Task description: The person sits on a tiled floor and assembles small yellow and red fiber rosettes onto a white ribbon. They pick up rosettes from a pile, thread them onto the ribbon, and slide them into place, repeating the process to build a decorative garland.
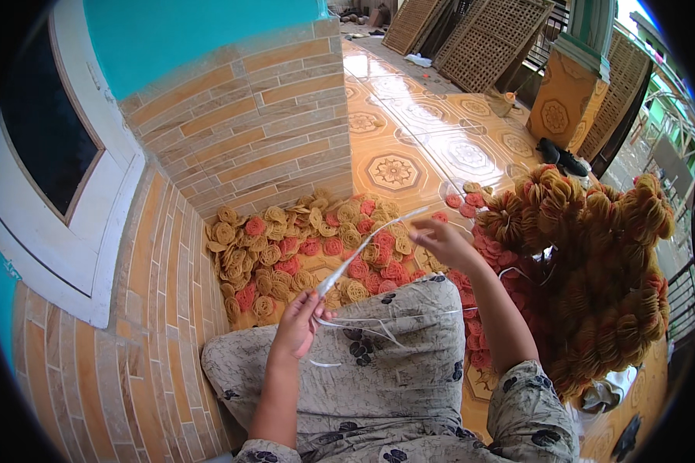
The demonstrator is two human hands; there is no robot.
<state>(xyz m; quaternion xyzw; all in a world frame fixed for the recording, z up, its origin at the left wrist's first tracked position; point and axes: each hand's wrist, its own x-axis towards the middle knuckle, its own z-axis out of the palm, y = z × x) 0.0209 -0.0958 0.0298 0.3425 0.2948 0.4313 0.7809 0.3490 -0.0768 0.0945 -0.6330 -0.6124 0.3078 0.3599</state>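
My left hand (pixel 300 322) is closed around a strip of thin white plastic ribbon (pixel 353 258), held above my lap. One length slants up and to the right from the fist. Thinner strands (pixel 378 320) trail across the patterned grey cloth (pixel 409 363) over my legs. Near the ribbon's upper end, my right hand (pixel 444 243) is raised with loosely bent fingers apart; I see nothing in them. Beyond my knees lie many tan and pink coiled, lacy discs (pixel 270 255), like raw crackers. At my right stands a big mass of such discs in bunches (pixel 610 270).
A stone-tiled wall (pixel 286 116) and a white door (pixel 62 193) bound the left side. Shiny patterned floor tiles (pixel 394 170) stretch ahead. Woven bamboo racks (pixel 490 42) lean at the back. Dark shoes (pixel 561 157) lie by a tiled pillar (pixel 564 100).
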